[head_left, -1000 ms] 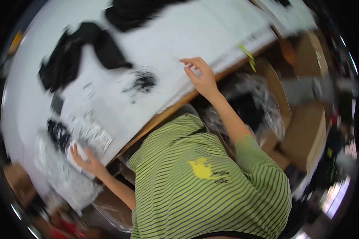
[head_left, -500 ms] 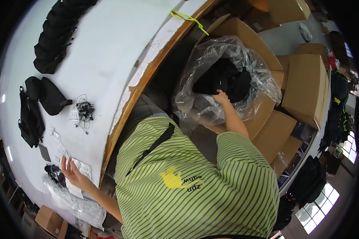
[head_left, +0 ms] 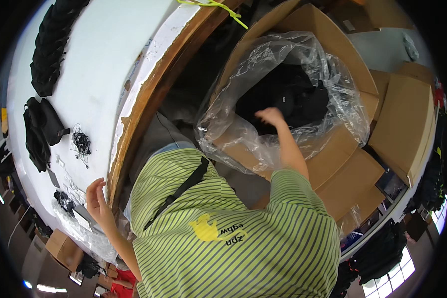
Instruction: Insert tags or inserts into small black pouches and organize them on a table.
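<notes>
My right hand is over the mouth of an open cardboard carton, its fingers slightly bent and holding nothing that shows. Just beyond the fingers, black fabric items lie heaped inside the clear plastic bag that lines the carton. One black piece bears a small pale tag. My left hand is raised by the edge of the white table, empty, with its fingers stretched out.
A row of black pouches runs along the table's far left. Nearer are more black bags, a bundle of black cables and clear plastic bags. Another carton stands at the right. A yellow-green cord hangs over the table edge.
My right hand has let go of the black item in the carton and drawn back slightly. My left hand has shifted from above the table papers toward the table edge. The view has turned.
</notes>
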A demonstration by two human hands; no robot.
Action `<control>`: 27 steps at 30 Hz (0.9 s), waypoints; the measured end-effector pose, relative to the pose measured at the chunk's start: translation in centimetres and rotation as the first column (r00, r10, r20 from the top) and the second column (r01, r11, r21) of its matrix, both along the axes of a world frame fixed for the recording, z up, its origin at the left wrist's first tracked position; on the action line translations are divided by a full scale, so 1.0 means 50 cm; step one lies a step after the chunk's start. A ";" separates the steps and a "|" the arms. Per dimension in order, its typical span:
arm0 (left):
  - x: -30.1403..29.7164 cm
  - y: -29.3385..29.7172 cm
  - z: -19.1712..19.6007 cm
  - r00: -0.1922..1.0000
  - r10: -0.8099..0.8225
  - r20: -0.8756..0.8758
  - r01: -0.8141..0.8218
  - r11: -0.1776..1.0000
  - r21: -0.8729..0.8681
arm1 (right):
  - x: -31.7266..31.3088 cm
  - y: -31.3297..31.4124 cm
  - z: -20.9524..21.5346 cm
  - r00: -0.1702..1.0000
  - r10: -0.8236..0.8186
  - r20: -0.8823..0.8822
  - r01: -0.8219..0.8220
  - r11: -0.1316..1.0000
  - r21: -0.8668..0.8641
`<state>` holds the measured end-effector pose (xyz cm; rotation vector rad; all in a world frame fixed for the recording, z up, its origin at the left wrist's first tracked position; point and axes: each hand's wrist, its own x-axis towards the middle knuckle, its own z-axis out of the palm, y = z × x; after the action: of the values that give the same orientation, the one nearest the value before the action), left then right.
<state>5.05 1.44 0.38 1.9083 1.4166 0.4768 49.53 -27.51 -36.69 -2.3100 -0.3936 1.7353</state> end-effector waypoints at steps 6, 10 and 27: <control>-0.057 -0.001 -0.004 0.997 0.026 -0.075 -0.032 0.996 -0.087 | 0.134 -0.055 -0.028 0.718 -0.232 0.656 0.265 0.963 0.051; -0.067 -0.008 0.003 0.997 0.059 -0.047 -0.066 0.982 -0.175 | 0.125 -0.107 -0.149 0.815 -0.369 0.446 0.432 0.901 -0.045; -0.089 -0.098 0.021 0.963 0.228 -0.143 -0.267 0.879 -0.395 | 0.016 0.042 -0.284 0.103 -0.940 -0.325 0.939 0.199 -0.279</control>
<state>0.58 -3.47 1.42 1.4333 1.6818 0.1839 50.33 -25.40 -50.90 -1.3136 1.0304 1.3152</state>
